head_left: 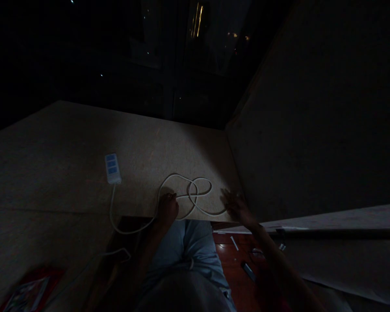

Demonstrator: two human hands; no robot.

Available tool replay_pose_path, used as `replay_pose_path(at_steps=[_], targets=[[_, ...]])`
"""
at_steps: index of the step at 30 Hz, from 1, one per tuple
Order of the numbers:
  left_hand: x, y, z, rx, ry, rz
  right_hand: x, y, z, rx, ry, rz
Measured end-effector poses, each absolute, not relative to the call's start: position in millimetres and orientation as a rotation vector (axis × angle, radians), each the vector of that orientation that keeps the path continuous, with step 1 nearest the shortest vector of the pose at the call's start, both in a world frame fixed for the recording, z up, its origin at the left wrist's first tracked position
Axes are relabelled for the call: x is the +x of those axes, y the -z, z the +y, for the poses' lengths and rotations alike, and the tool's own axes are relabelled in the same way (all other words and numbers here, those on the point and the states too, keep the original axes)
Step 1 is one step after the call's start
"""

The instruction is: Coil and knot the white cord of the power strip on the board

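A white power strip with bluish socket panels lies at the left on a pale stone-like ledge. Its white cord runs down past the ledge's front edge, then back up into overlapping loops between my hands. My left hand is closed on a strand of the cord at the left of the loops. To the right, my right hand rests low over the ledge with fingers spread. One stretch of cord reaches its near side; whether the hand touches it is hard to see in the dim light. The cord's plug does not show.
A dark panel rises along the right of the pale ledge. Dark window glass stands behind. A red packet and a thin white cable are at lower left. Small objects lie on the reddish floor.
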State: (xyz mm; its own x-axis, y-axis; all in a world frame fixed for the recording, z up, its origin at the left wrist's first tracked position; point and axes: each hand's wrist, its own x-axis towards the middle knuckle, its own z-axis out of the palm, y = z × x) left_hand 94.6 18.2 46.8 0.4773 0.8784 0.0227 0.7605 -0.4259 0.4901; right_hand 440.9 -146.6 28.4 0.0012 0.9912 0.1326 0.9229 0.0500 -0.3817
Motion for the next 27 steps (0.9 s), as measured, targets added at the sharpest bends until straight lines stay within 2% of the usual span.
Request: replay_pose_path(at_steps=[5, 9, 13, 17, 23, 27], targets=[[91.4, -53.1, 17.6, 2.018, -0.284, 1.387, 431.7, -37.1, -139.9, -1.951, -0.312, -1.974], [103.0, -50.6, 7.5, 1.488, -0.399, 1.279, 405.0, -55.7, -129.9, -1.887, -0.401, -1.634], [137.4, -48.2, -18.2, 1.252, -0.36, 1.142, 369.6, -95.9, -109.0, -1.706, -0.404, -1.267], [189.3, -54.9, -42.0, 0.723, -0.504, 0.719, 343.0, -149.4, -92.2, -1.548, -0.484, -1.201], [273.2, -75.5, -30.0, 0.887, -0.677, 0.623, 331.3, -192.5, -105.2, -1.295, -0.699, -1.313], [279.8, -82.3, -21.1, 1.122, -0.499, 0.536, 338.8, -191.3, -112.6, -1.097, -0.718, -1.038]])
